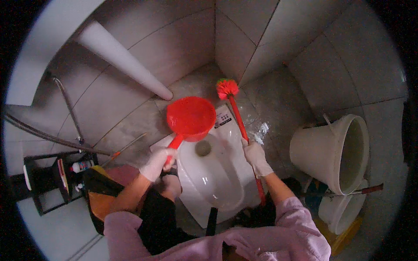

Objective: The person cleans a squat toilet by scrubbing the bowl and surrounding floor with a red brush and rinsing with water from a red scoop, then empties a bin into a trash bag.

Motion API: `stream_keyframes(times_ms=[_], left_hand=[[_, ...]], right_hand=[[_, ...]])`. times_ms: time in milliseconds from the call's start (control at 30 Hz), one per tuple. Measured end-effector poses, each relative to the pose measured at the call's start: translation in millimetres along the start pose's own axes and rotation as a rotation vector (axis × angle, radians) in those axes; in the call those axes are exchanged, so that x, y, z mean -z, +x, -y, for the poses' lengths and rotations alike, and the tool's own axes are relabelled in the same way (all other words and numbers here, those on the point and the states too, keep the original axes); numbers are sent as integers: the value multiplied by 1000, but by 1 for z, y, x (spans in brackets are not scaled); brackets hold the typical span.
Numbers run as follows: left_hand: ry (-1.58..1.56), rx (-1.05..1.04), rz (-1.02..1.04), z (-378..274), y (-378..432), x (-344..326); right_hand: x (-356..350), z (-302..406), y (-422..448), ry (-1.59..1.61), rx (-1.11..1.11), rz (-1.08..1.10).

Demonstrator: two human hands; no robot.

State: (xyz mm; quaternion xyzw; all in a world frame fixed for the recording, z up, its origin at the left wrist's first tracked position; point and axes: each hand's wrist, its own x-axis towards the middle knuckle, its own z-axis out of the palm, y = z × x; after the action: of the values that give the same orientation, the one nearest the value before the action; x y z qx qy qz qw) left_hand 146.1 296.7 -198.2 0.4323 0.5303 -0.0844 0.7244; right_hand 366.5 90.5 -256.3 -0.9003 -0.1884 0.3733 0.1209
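My left hand (160, 162), in a whitish glove, grips the handle of a red plastic dipper (192, 118). The dipper's bowl is over the far left part of a white ceramic squat toilet (225, 164), near its round drain hole. In a matching glove, my right hand (256, 158) is closed around the red handle of a toilet brush (239, 117). The brush's red bristle head points away from me, above the floor beyond the toilet; I cannot tell whether it touches anything. The lower end of its handle runs back past my right forearm.
A large white bucket (315, 148) lies or leans at the right, with a smaller white bucket (341, 208) near it. A white pipe (127, 62) reaches the floor at the far left. A black rack (39, 182) with bottles stands left, near a hose (49, 135). Tiled walls enclose the space.
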Motion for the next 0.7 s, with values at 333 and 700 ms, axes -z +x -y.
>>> stream_keyframes(times_ms=[333,700], left_hand=[[-41,-7,37,35,-15,-3],[-42,41,19,50,-5,2]], right_hand=[[-6,106,110,-395,322,144],[42,91,107,-485,378,-9]])
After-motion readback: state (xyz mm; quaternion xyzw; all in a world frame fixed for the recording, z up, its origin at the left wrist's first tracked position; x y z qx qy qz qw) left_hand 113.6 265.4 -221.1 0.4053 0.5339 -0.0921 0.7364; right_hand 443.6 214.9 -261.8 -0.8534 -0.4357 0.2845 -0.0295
